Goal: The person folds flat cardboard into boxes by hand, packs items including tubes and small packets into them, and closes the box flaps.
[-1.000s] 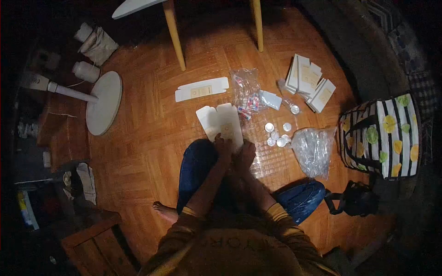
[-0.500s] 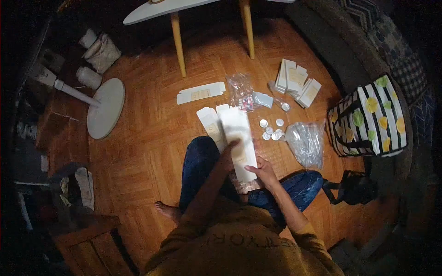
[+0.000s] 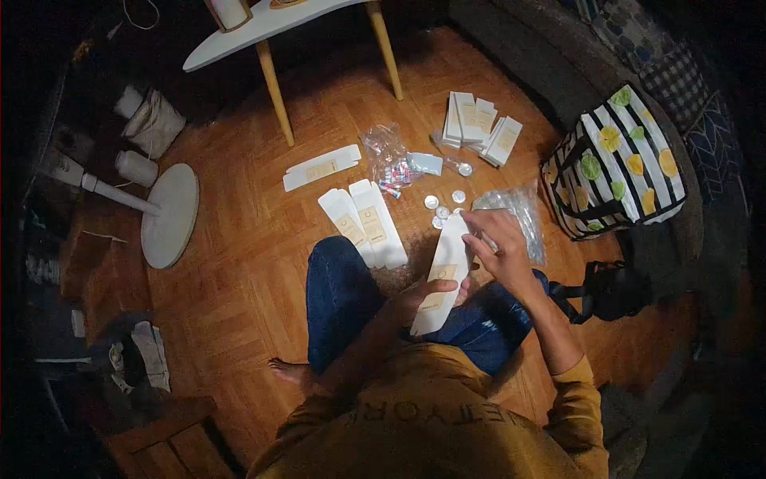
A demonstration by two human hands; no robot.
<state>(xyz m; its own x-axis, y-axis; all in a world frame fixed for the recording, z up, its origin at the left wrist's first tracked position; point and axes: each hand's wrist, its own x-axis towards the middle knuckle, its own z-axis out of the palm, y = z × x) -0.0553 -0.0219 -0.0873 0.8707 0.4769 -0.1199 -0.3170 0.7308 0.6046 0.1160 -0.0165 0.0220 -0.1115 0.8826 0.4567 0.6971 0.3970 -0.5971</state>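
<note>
A flattened white carton (image 3: 444,275) with a beige label is held tilted above my lap. My left hand (image 3: 429,294) grips its lower half, thumb across the printed face. Bent over its upper end is my right hand (image 3: 504,246), with fingertips on the top edge and flap. On the floor ahead of my knee lie two more flat white cartons (image 3: 384,230), overlapping. Just beyond the held carton are several round silver discs (image 3: 432,202), partly covered by it. A clear plastic bag (image 3: 527,219) lies behind my right hand.
Another flat carton (image 3: 322,168) lies farther off. A crinkled clear bag (image 3: 384,148) with small colourful items sits beside a pale blue packet (image 3: 425,164). Stacked cartons (image 3: 471,120) stand near a striped fruit-print bag (image 3: 630,168). A white table (image 3: 271,32) and round stand base (image 3: 177,215) border the floor.
The held carton has come closer to my lap and turned, its label now showing. My right hand moved up to its top end. Two cartons now lie flat together on the floor; the view shifted.
</note>
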